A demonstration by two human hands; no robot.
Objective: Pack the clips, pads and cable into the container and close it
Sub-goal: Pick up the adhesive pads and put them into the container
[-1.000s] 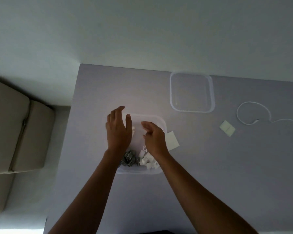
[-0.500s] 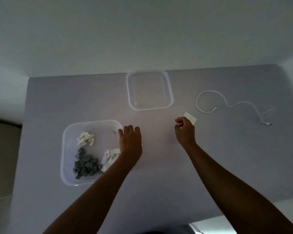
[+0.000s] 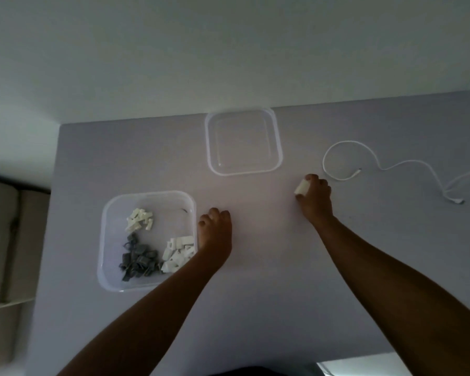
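The right hand has lifted a pad, grip clamped on it; left hand curled, contents hidden. The thin pad could slip short of the container.

Clear glossy plastic container and lid on a smooth matt table.

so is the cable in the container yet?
No, the white cable lies loose on the table, far right of the container, which holds only clips.
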